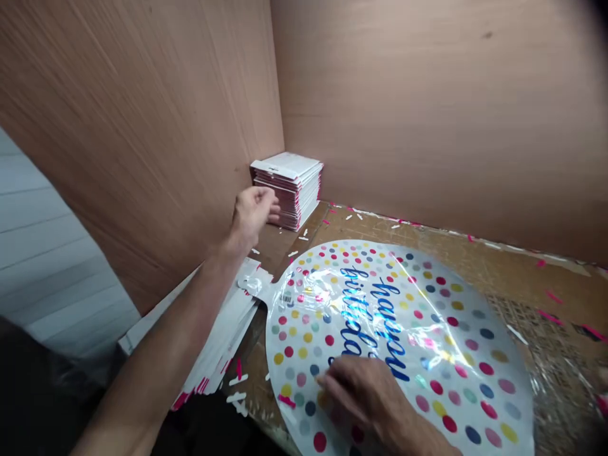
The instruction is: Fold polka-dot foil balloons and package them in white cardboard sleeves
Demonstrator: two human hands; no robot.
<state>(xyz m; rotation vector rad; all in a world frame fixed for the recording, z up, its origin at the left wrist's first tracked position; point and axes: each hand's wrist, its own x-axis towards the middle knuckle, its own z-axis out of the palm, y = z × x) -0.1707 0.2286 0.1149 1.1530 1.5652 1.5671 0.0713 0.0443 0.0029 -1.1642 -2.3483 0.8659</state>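
Note:
A flat, round, shiny balloon point(380, 316) with coloured dots and blue "happy birthday" lettering lies on the table, its narrow neck pointing left. My right hand point(375, 399) rests over its near part, fingers curled; what they hold, if anything, is hidden. My left hand point(256, 212) is raised in front of a stack of white folded cards with pink edges point(297, 190), its thumb and fingers bent together. Nothing clear shows between them. Under my left forearm lies a fanned pile of white cards point(228, 335), partly beneath the balloon's neck.
Brown cardboard point(565, 278) covers the table, scattered with small pink and white paper scraps point(237, 380). Tall wooden panels point(418, 107) stand behind and at the left, meeting in a corner by the stack. Clear plastic wrap lies at the right.

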